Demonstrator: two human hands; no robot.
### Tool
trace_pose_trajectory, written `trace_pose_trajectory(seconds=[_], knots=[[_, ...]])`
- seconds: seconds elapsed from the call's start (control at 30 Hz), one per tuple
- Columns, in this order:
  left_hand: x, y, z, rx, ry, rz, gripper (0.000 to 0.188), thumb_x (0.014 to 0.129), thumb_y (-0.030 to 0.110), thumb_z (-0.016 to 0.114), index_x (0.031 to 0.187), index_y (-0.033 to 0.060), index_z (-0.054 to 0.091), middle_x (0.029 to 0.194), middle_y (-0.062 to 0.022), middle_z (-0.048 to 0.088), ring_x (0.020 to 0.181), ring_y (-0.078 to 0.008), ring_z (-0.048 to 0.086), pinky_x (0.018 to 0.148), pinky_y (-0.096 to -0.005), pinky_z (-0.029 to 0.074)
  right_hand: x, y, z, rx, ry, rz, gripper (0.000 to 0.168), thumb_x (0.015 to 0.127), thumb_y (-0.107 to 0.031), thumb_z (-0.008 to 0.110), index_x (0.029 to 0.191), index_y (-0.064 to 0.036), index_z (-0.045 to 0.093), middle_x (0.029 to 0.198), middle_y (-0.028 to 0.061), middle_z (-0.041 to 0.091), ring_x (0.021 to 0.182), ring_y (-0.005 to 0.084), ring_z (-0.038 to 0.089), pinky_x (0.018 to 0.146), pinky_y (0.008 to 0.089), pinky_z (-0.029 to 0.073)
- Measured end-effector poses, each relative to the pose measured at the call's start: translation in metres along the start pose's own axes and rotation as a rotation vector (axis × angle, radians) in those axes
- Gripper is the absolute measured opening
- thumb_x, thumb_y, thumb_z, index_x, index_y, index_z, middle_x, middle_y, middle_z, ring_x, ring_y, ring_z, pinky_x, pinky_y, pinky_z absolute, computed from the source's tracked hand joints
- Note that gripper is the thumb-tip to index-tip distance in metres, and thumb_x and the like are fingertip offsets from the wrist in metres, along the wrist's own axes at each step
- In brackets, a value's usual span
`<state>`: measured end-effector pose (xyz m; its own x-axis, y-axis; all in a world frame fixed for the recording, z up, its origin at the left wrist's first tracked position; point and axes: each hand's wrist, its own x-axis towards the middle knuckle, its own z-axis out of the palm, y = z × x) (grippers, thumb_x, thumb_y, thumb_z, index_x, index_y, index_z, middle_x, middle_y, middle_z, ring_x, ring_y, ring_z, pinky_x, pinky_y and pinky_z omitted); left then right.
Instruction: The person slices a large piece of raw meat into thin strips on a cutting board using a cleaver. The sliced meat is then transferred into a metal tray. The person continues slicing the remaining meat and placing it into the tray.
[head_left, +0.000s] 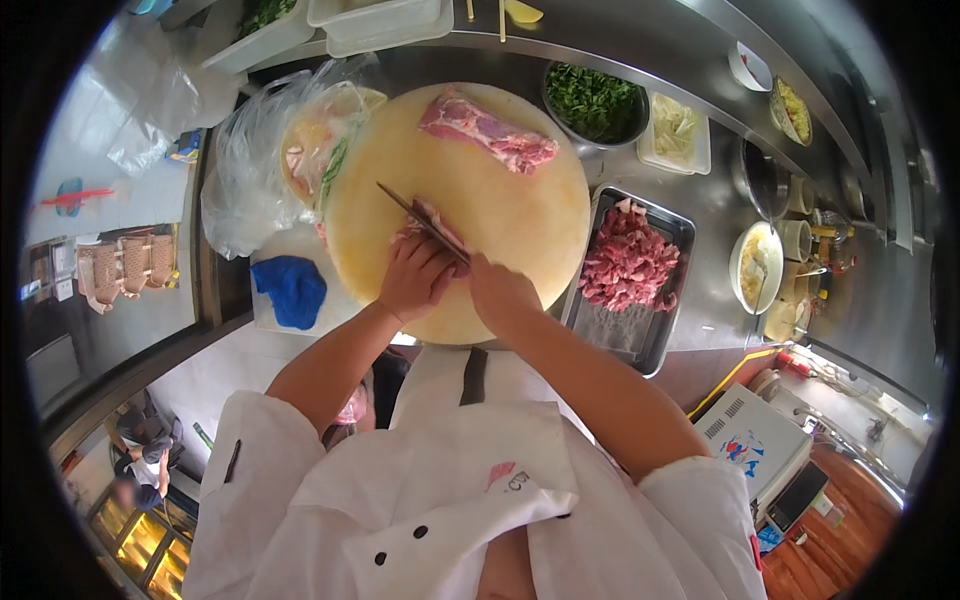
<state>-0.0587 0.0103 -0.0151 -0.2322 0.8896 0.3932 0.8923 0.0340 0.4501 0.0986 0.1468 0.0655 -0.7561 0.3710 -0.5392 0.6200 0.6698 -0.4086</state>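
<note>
On a thick round chopping block (510, 217) lies a small piece of raw meat (431, 214), pressed down by my left hand (416, 276) with its fingers bent over it. My right hand (504, 294) grips a knife (424, 215), probably a cleaver seen along its spine. Its blade slants up and left across the meat, close beside my left fingertips. The handle is hidden in my fist. A larger slab of raw meat (487, 131) rests at the far side of the block. Cut raw meat (628, 255) is heaped in a metal tray (622, 346) to the right.
Left of the block are a clear plastic bag (244, 184) and a blue cloth (291, 292). A bowl of chopped greens (596, 97) and a white tub of pale shreds (675, 135) stand behind right. Further right is a white bowl with a spoon (756, 266). A person (142, 469) appears far left.
</note>
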Motion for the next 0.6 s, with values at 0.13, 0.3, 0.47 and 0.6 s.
trace_pose_trajectory(seconds=[0.13,0.3,0.47,0.6], knots=[[0.004,-0.002,-0.002,0.043,0.022,-0.007,0.019,0.092,0.028,0.072,0.108,0.0184,0.074,0.117,-0.0045,0.068,0.121,-0.0334,0.058,0.109,-0.0545,0.038,0.016,-0.015,-0.009,0.013,0.066,-0.036,0.024,0.107,-0.017,0.049,0.124,-0.002,0.054,0.101,0.0259,0.076,0.092,0.0457,0.076,0.081,0.0558,0.061],[-0.003,0.003,-0.003,0.092,0.090,-0.061,0.019,0.090,0.029,0.074,0.106,0.0196,0.074,0.118,-0.0041,0.067,0.123,-0.0332,0.058,0.109,-0.0548,0.038,-0.055,0.028,-0.009,-0.064,-0.086,0.122,0.026,0.106,-0.019,0.049,0.125,-0.002,0.056,0.102,0.0286,0.076,0.094,0.0469,0.075,0.083,0.0569,0.060],[-0.006,0.008,-0.019,0.013,0.069,-0.092,0.034,0.084,0.017,0.080,0.117,0.0193,0.072,0.130,-0.0063,0.062,0.126,-0.0343,0.056,0.106,-0.0528,0.041,-0.110,0.072,-0.007,0.022,0.002,0.189,0.022,0.107,-0.025,0.054,0.112,-0.004,0.056,0.091,0.0296,0.073,0.089,0.0516,0.072,0.079,0.0631,0.056],[-0.012,0.010,-0.027,0.023,0.115,-0.053,0.035,0.084,0.014,0.080,0.117,0.0207,0.072,0.134,-0.0089,0.059,0.126,-0.0358,0.056,0.102,-0.0520,0.045,-0.112,0.090,-0.007,0.087,0.188,0.143,0.021,0.107,-0.025,0.056,0.107,-0.004,0.055,0.086,0.0293,0.071,0.083,0.0527,0.070,0.077,0.0638,0.055]])
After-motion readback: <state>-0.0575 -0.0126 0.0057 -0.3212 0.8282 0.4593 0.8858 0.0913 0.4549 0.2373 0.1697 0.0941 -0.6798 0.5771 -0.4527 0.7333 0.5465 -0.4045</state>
